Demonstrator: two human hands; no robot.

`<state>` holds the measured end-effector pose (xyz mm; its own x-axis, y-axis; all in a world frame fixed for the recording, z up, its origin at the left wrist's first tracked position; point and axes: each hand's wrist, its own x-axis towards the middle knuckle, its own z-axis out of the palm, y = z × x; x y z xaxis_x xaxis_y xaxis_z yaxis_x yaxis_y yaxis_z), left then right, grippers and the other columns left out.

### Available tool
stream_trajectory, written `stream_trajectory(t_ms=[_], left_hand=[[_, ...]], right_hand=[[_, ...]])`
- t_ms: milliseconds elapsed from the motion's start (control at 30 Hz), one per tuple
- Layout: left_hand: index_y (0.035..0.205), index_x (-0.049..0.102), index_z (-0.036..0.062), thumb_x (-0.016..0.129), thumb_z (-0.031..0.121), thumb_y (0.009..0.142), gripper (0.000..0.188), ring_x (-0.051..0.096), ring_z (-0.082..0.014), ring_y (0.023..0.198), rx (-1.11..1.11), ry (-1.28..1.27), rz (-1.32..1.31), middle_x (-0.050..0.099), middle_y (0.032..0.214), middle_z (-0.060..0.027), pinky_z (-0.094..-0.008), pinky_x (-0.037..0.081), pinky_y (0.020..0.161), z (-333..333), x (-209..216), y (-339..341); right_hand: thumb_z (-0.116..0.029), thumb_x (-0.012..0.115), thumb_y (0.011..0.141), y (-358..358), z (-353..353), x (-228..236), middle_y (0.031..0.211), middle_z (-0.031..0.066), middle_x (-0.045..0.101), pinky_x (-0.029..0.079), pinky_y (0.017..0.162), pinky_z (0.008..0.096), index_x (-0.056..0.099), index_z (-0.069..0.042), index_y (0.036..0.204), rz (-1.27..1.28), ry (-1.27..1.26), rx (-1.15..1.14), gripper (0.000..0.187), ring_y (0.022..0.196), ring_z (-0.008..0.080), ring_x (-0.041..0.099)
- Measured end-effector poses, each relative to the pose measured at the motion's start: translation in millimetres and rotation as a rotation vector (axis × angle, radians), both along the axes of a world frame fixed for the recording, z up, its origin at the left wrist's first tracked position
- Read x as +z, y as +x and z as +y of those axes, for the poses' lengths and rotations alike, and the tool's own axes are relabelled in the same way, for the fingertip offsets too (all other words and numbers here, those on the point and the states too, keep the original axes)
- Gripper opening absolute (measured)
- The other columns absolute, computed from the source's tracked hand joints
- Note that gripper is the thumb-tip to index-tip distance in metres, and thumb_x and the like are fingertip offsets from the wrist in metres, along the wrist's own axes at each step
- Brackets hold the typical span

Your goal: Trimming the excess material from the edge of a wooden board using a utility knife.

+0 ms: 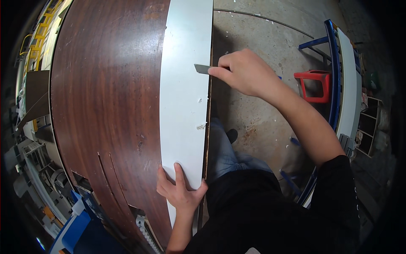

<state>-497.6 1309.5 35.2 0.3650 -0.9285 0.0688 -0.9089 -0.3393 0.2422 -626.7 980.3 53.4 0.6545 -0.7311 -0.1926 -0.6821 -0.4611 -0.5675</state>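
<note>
A long white board [184, 84] lies along the right edge of a brown wood-grain table [105, 93]. My left hand [182, 192] rests on its near end, fingers spread, thumb at the board's right edge. Farther up, my right hand [243, 70] is closed around a flat grey metal blade [201, 68] with a slanted tip. The blade points left over the white surface; whether it touches cannot be told. Its handle is hidden in my fist. Between my hands, the board has a rough chipped patch [201, 126] and a smaller mark [200, 100] near its right edge.
A red plastic stool [314, 86] stands on the concrete floor [258, 38] to the right, beside a blue metal frame [332, 84] holding pale panels. Slots are cut in the tabletop at the lower left, near a blue machine part [80, 230]. A dark cable [262, 17] crosses the floor.
</note>
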Motion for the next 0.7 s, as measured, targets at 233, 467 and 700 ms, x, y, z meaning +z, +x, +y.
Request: stream_trajectory(t_ms=[233, 467, 700], left_hand=[[0.139, 0.055, 0.0099, 0.080, 0.040, 0.058, 0.090, 0.048, -0.0459, 0.113, 0.011, 0.003, -0.006, 0.040, 0.141, -0.0362, -0.0487, 0.039, 0.091, 0.1, 0.8, -0.2], [0.140, 0.054, 0.0100, 0.081, 0.040, 0.058, 0.092, 0.047, -0.0466, 0.115, 0.009, 0.012, 0.008, 0.039, 0.142, -0.0363, -0.0493, 0.038, 0.092, 2.3, 2.6, -0.2], [0.139, 0.054, 0.0101, 0.081, 0.040, 0.057, 0.091, 0.047, -0.0466, 0.115, 0.013, 0.004, 0.017, 0.038, 0.142, -0.0362, -0.0492, 0.038, 0.092, 2.3, 1.2, -0.6]], right_hand=[[-0.039, 0.063, 0.094, 0.1, 15.0, 9.7, 0.066, 0.0185, 0.063, 0.050, 0.061, 0.0448, 0.068, -0.002, 0.075, 0.089, 0.046, 0.070, 0.042, 0.062, 0.0382, 0.062], [-0.037, 0.060, 0.094, 0.9, 27.4, 11.5, 0.075, 0.0173, 0.070, 0.057, 0.071, 0.0445, 0.075, -0.005, 0.084, 0.175, 0.072, 0.129, 0.037, 0.073, 0.0381, 0.069], [-0.038, 0.066, 0.091, 1.2, 40.0, 4.8, 0.068, 0.0190, 0.065, 0.051, 0.062, 0.0476, 0.071, -0.003, 0.078, 0.045, 0.045, 0.080, 0.038, 0.065, 0.0396, 0.064]])
